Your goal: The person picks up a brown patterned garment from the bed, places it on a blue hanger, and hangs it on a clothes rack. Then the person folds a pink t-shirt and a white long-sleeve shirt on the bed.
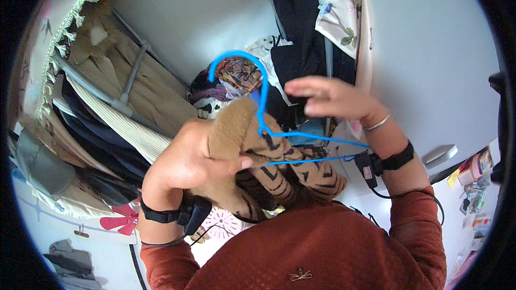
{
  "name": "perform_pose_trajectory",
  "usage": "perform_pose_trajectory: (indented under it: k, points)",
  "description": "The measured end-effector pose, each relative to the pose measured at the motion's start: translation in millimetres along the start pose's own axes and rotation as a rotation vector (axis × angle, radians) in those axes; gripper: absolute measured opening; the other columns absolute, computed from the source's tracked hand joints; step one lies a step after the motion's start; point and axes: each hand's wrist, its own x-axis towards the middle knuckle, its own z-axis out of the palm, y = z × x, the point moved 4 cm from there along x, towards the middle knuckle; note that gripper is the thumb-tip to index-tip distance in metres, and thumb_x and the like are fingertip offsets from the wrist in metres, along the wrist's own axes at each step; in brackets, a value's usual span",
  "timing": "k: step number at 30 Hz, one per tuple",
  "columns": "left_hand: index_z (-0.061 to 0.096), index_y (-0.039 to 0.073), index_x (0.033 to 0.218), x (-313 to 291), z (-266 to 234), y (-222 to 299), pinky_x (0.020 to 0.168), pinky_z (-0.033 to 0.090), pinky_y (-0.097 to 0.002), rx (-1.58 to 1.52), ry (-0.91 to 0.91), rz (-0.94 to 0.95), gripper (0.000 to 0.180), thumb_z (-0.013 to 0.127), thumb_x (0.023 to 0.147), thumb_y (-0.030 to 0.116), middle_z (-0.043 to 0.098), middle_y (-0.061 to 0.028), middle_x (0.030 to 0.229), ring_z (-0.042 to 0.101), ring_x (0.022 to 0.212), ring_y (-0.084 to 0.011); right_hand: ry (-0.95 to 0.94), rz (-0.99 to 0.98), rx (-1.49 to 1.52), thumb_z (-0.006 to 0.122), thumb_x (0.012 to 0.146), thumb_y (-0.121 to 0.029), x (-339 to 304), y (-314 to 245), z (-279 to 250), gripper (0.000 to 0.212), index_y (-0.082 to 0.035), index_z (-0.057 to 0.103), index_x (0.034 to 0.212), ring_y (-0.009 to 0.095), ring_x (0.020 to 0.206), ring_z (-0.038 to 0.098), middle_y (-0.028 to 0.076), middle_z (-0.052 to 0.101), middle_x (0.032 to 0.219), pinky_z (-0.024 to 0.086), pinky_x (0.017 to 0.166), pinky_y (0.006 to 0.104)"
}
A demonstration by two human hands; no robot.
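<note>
My left hand (188, 156) is closed on a fuzzy tan garment with black markings (231, 129), its thumb in front and most of its fingers hidden by the cloth. A blue hanger (262, 86) sits at the garment, hook upward and curving to the left. The hanger's left arm is covered by the cloth; the bare right arm reaches toward my right wrist. Above that bare arm, my right hand (336, 99) holds nothing, fingers stretched to the left and a little blurred. The garment's patterned part (317, 180) hangs bunched in front of my body.
On the left, clothes (115, 123) hang from a grey tube rack (129, 75). Behind the hanger lies a pile of mixed clothes (236, 75). A floral curtain (344, 16) and a pale door with a handle (439, 154) stand on the right. A pink fan (122, 219) is at lower left.
</note>
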Motion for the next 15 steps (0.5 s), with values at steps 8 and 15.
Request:
perform_pose_trajectory:
  k: [8,15]
  points:
    - [0.065,-0.005,0.104,-11,-16,5,0.08,0.049,-0.0269,-0.11,0.104,0.118,0.036,0.08,0.072,0.003,0.069,-0.0044,0.092,0.06,0.086,-0.0108,-0.343,0.136,0.048,0.074,0.084,-0.029,3,68,24,0.092,0.007,0.018,0.148,0.029,0.14,0.03,0.023,0.029,0.152,0.023,0.116,0.0384]
    - [0.065,-0.004,0.105,-14,-20,1,0.082,0.049,-0.0275,-0.11,0.165,0.203,0.04,0.081,0.07,0.003,0.069,-0.0054,0.096,0.061,0.088,-0.0115,-0.017,0.051,-0.076,0.083,0.072,-0.027,47,97,54,0.108,0.001,0.013,0.151,0.032,0.141,0.029,0.024,0.029,0.151,0.024,0.116,0.0388]
